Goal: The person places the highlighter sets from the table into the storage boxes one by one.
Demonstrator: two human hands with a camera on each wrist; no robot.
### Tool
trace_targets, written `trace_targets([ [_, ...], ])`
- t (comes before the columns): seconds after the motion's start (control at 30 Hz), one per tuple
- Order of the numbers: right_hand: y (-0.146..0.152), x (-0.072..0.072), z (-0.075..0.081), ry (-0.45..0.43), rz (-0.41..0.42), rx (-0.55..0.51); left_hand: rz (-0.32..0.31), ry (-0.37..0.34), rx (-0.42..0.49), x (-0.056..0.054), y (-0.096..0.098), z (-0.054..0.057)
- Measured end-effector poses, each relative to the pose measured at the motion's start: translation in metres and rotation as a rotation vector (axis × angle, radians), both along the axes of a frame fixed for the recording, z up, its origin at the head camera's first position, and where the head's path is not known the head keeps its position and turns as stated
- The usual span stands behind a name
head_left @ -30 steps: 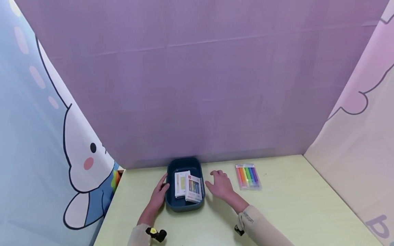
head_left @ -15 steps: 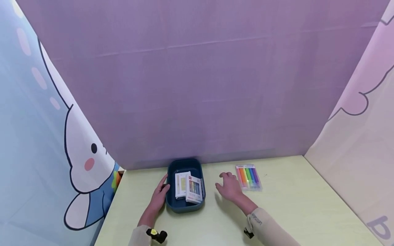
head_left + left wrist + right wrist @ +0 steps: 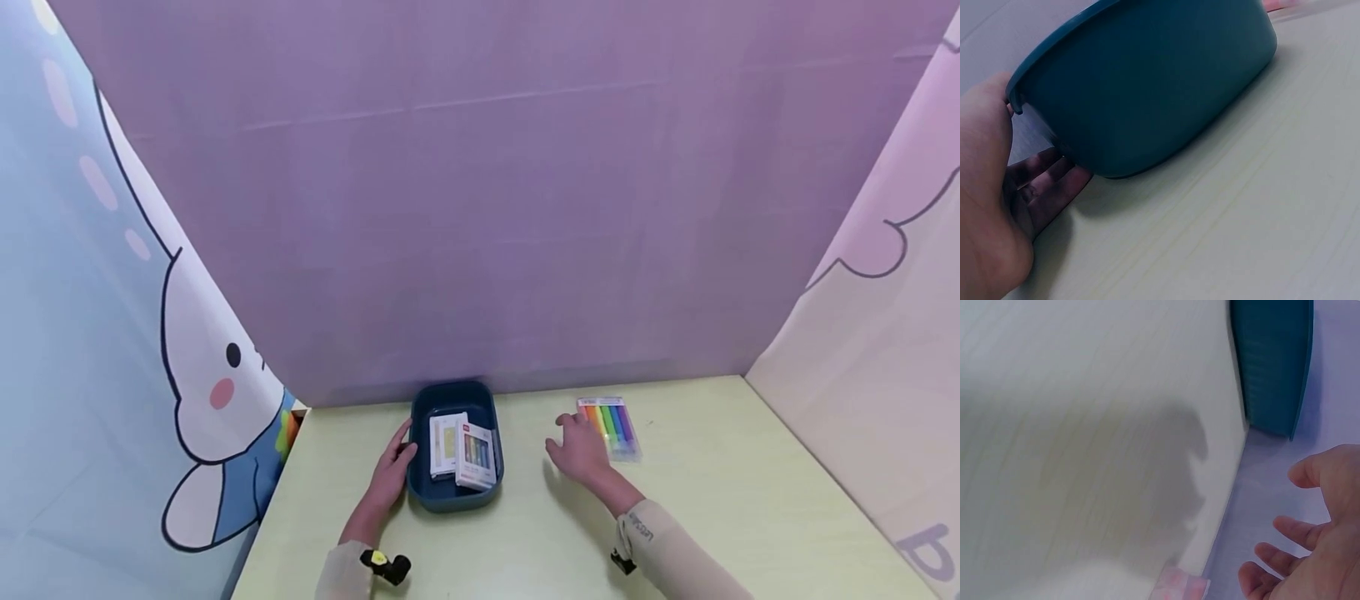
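Nothing reads clearly. The right sleeve (image 3: 647,530) at five o'clock carries small dark lettering, too blurred to make out. Boxes (image 3: 475,454) in the tray (image 3: 453,498) bear red marks, unreadable.

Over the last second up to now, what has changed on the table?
The right hand moved rightward, away from the blue tray, and now reaches the near edge of the marker pack, its fingers open. The left hand stayed against the tray's left wall, and the two boxes inside did not shift. The marker pack has not moved.
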State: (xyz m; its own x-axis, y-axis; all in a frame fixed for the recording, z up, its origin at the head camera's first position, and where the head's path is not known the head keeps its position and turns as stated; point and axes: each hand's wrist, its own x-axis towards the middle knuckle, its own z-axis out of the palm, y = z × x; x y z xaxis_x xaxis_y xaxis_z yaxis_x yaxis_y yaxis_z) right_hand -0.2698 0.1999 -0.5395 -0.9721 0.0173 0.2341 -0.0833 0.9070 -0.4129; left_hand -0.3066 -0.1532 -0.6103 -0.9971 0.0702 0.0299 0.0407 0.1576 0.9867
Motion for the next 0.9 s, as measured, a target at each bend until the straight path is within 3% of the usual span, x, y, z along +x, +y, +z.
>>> trace_targets([
  [0.47,0.026,-0.007,-0.006,-0.072,-0.109,0.05,-0.007,0.009,-0.008,0.0,0.001,0.002],
  [0.77,0.041,-0.012,-0.008,-0.089,-0.132,0.094,-0.042,-0.036,0.022,0.014,0.002,0.034],
  [0.9,0.047,-0.014,-0.014,-0.097,-0.167,0.091,-0.044,-0.04,0.013,0.019,0.003,0.04],
])
